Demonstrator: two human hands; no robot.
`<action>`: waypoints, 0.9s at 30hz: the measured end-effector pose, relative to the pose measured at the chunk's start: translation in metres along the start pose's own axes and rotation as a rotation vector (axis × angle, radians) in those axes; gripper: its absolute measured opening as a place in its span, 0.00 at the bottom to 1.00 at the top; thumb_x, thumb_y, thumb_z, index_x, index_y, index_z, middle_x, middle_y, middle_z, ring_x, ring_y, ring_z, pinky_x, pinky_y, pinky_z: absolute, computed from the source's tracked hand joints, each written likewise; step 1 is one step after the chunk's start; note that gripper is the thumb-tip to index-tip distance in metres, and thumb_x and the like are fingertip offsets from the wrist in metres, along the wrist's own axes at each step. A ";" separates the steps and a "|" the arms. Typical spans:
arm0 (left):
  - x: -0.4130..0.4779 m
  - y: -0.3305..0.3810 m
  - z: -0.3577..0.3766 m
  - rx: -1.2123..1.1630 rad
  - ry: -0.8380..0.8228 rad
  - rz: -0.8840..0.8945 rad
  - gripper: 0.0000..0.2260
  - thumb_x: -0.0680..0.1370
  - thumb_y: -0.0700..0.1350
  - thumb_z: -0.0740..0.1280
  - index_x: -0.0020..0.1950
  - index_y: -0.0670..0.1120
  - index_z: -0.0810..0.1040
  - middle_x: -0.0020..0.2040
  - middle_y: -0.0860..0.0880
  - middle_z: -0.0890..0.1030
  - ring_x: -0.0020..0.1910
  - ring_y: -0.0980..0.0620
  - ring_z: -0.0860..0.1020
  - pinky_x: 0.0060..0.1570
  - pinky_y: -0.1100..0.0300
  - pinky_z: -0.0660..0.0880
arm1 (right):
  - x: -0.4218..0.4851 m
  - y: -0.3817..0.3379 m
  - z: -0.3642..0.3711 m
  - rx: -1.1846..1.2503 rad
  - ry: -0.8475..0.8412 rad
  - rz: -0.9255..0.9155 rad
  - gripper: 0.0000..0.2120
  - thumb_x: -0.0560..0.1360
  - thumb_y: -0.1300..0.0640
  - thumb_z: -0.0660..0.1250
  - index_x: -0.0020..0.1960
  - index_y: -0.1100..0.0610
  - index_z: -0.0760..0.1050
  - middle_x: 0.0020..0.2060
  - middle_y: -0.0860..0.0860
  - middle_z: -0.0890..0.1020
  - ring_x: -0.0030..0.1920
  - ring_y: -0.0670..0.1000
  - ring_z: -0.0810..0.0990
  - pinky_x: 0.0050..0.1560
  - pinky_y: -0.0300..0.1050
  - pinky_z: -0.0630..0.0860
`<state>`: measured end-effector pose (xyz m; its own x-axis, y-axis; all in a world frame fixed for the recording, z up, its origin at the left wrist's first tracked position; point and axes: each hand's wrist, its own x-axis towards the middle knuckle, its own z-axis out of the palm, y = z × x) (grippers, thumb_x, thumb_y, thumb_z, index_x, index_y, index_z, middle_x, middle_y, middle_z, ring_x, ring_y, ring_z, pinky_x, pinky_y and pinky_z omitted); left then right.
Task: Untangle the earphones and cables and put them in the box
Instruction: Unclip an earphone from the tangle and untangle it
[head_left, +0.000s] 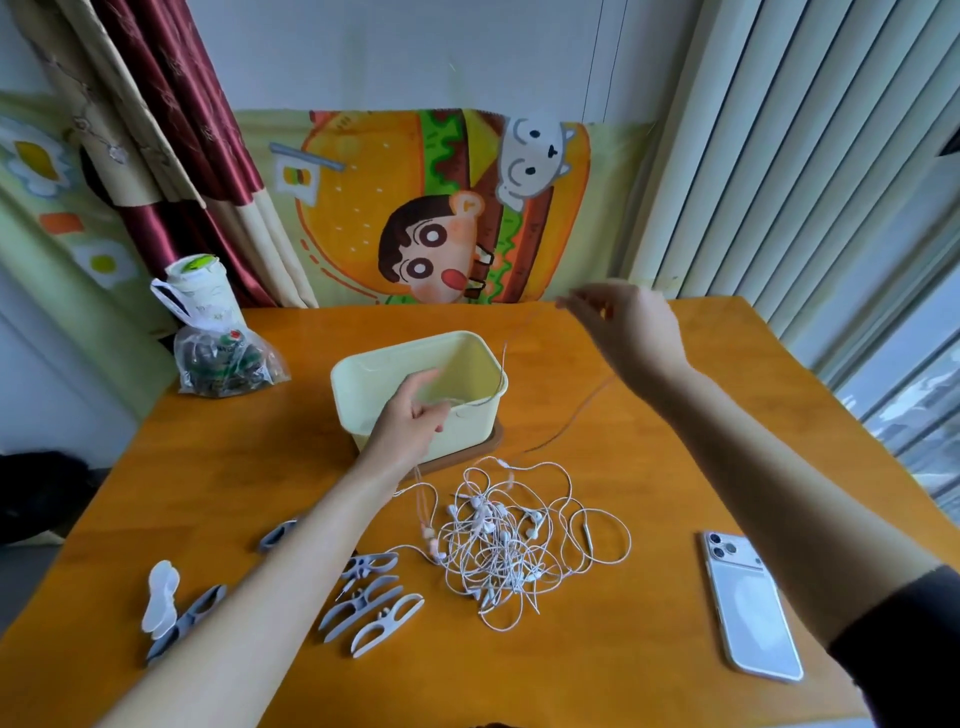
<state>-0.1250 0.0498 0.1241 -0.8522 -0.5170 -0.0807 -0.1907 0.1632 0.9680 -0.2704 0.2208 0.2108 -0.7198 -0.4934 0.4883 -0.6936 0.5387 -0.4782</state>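
Loosely tangled wiry earphones (498, 540), thin cable (590, 401)

There is one pale yellow box (358, 400), one brown lid (496, 439), one pinkish cable (587, 402) and one tangle of white earphones (509, 545), too knotted to count the sets. At least six cable winders (361, 600) show. There is also one white phone (748, 613) and one clear plastic bag (223, 364).

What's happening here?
A person is sorting earphones at a table. The raised right hand pinches a thin cable that trails down toward the tangle. The left hand holds what looks like the same cable at the rim of the box, apparently feeding it in. Most of the earphones lie knotted in front of the box. Clips and a phone lie untouched.
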 end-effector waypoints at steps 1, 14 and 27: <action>0.000 0.007 0.003 -0.013 -0.021 0.029 0.18 0.81 0.40 0.61 0.69 0.56 0.67 0.35 0.49 0.69 0.31 0.54 0.65 0.27 0.65 0.63 | 0.007 -0.014 -0.007 -0.003 0.049 -0.086 0.11 0.77 0.49 0.65 0.50 0.53 0.83 0.37 0.42 0.78 0.36 0.44 0.75 0.33 0.38 0.70; -0.022 0.023 0.020 -0.254 -0.165 0.045 0.07 0.81 0.41 0.61 0.50 0.46 0.79 0.33 0.51 0.71 0.25 0.60 0.66 0.26 0.70 0.63 | -0.051 -0.020 0.049 0.063 -0.409 -0.184 0.12 0.80 0.51 0.59 0.51 0.55 0.79 0.35 0.47 0.79 0.34 0.48 0.77 0.34 0.43 0.74; -0.013 0.001 0.001 -0.258 0.122 -0.041 0.10 0.82 0.40 0.59 0.45 0.43 0.77 0.37 0.48 0.73 0.27 0.56 0.62 0.24 0.69 0.60 | -0.120 0.050 0.079 0.361 -0.712 0.285 0.12 0.80 0.59 0.59 0.39 0.54 0.75 0.33 0.47 0.82 0.36 0.43 0.81 0.43 0.38 0.77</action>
<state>-0.1140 0.0575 0.1261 -0.7781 -0.6189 -0.1071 -0.0800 -0.0715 0.9942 -0.2210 0.2527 0.0708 -0.6299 -0.7492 -0.2047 -0.3622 0.5166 -0.7759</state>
